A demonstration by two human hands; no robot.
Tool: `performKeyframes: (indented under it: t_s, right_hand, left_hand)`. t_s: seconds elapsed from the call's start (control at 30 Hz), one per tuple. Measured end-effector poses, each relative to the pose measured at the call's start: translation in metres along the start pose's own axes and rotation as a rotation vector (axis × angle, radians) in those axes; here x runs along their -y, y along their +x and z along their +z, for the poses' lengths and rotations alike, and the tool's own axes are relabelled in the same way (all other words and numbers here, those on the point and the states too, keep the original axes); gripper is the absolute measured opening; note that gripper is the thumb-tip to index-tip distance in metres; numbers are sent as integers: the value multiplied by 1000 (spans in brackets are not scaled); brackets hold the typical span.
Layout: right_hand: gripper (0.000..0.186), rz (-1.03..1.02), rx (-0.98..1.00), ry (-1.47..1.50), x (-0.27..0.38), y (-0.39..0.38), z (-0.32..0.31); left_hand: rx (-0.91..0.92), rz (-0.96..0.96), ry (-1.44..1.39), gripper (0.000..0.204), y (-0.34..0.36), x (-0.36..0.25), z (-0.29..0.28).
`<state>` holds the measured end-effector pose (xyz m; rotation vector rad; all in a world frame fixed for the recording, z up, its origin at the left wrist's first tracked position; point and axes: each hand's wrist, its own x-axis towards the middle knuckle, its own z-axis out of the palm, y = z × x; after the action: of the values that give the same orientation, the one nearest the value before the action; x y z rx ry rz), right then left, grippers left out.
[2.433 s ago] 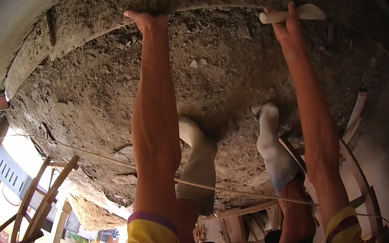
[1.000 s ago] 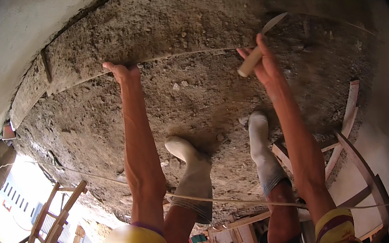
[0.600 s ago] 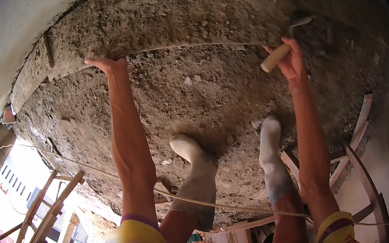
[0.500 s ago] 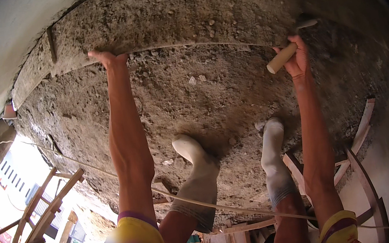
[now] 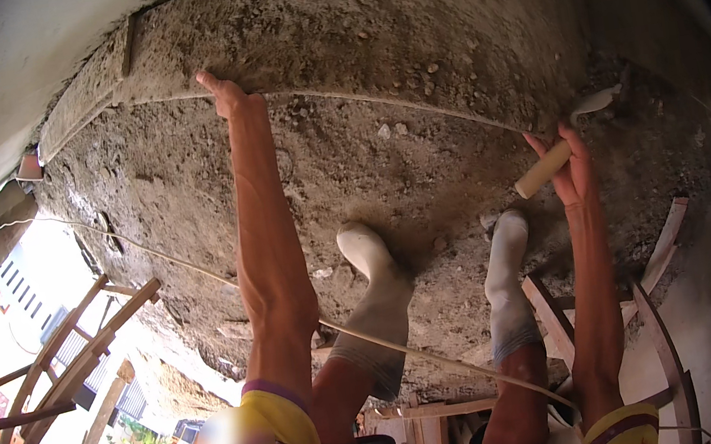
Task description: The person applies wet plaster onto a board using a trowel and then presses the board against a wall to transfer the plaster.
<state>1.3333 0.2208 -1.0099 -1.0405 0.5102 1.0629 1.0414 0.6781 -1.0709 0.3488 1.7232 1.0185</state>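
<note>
The right grip (image 5: 577, 159) is closing around the pale round handle of a hand tool (image 5: 540, 173), fingers wrapped and thumb side up along it. The tool's leaf-shaped blade (image 5: 598, 102) is pointing away to the upper right, beyond the knuckles, just above the dark ground (image 5: 321, 172). The same grip is also sitting right at the end of a long thin strip (image 5: 402, 103), its fingertips meeting the near side there. The left grip (image 5: 238, 98) is resting on the strip well to the left, its thumb sticking out over the far side; its other fingers are hiding from view, so how tightly it is closing I cannot tell. The strip is lying across the loose, crumbly ground in front of the person, looking bowed in this lens and slanting down toward the right grip. Two small pale stones (image 5: 392, 130) are lying on the near side of the strip, between the two grips. Nearer the body, two pale, dusty foot coverings (image 5: 373, 283) are standing on the soil. A light cord (image 5: 447, 359) is running behind the left forearm and across both legs. Wooden frames (image 5: 68, 371) are standing at the lower left, in brighter light.
</note>
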Motion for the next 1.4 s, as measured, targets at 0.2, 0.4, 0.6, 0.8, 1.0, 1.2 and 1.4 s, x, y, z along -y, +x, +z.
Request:
performKeyframes:
  t_s: [0.2,0.4,0.6,0.8,1.0,1.2,1.4]
  right_hand:
    - [52,49,-119,-16,-28,0,-13]
    - [54,14,-247,-172,-31,13,-3]
    - [58,104,-229,-234,-27,-62,38]
    - [51,52,-279,-243,-23,-93,63]
    - [44,86,-260,-248,-80,-29,-30]
    - [57,135,-255,-310,-111,19,-44]
    - [49,-221,-419,-966,-107,-25,-25]
  left_hand:
    - [47,-58,92,107,8,12,-18]
    - [98,-73,46,99,22,23,-16]
    - [68,30,40,93,20,-22,-35]
    - [-12,-15,124,100,-12,-53,-23]
    - [103,-95,130,100,9,-6,-38]
    - [460,-73,-77,89,81,27,-62]
    - [149,-115,-49,104,111,59,-75]
